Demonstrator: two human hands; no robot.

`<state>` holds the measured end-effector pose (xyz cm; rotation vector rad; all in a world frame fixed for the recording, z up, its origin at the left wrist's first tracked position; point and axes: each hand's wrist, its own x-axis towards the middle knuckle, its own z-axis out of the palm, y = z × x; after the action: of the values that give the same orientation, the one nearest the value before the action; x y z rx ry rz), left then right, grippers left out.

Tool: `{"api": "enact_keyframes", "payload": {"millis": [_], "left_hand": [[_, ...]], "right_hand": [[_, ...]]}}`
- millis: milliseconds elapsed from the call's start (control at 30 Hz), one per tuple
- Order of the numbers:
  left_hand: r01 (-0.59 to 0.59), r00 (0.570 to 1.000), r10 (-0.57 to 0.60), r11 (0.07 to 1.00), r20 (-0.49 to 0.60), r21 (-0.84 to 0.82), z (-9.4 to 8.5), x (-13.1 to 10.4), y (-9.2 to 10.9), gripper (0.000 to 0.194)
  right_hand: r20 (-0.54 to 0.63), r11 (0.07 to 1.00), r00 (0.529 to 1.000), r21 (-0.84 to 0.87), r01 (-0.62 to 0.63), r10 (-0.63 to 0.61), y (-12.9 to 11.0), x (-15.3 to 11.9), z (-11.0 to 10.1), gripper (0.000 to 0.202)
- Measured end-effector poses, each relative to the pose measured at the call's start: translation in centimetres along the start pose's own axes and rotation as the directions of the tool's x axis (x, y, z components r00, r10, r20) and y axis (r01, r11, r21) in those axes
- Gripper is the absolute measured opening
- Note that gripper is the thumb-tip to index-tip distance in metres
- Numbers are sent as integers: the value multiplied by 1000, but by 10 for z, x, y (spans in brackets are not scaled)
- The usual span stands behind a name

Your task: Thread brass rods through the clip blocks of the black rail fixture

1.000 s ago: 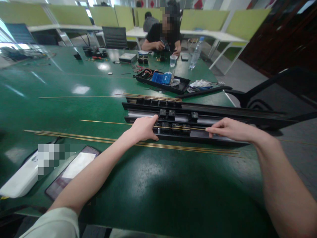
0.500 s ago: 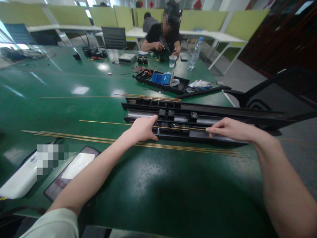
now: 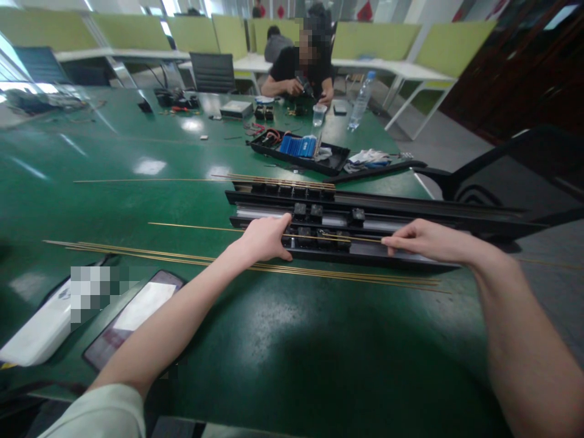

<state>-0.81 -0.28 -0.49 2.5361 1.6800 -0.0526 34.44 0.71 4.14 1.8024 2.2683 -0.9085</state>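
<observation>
My right hand (image 3: 413,236) pinches a thin brass rod (image 3: 365,239) between thumb and fingers. The rod runs leftward over several small black blocks (image 3: 323,238) seated in the nearest black channel (image 3: 365,258). At the left end of that channel, my left hand (image 3: 267,237) grips across it, the thumb on the near side and the fingers on the far side. A thin rod (image 3: 196,226) also shows left of this hand; whether it is the same rod is hidden. Several loose brass rods (image 3: 347,275) lie just in front of the channel.
Behind are further black channels (image 3: 387,202) with blocks and rods. A black tray (image 3: 335,163) holds a blue item. Gloves (image 3: 367,159), a bottle (image 3: 361,102) and a plastic cup (image 3: 319,114) stand beyond. A person opposite holds a power tool (image 3: 305,85). A phone (image 3: 132,316) lies front left.
</observation>
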Motion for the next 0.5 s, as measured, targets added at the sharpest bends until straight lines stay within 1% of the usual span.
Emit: {"api": "enact_keyframes", "payload": {"millis": [300, 367, 500], "left_hand": [[3, 1000, -2, 1000, 18, -16, -1, 0, 0, 74], [3, 1000, -3, 1000, 17, -17, 0, 0, 0, 74], [0, 1000, 0, 1000, 9, -6, 1, 0, 1, 73]], "right_hand": [[25, 1000, 999, -2, -23, 23, -2, -3, -1, 73], [30, 1000, 999, 9, -30, 30, 0, -2, -1, 73], [43, 1000, 999, 22, -2, 1, 7, 0, 0, 71]]}}
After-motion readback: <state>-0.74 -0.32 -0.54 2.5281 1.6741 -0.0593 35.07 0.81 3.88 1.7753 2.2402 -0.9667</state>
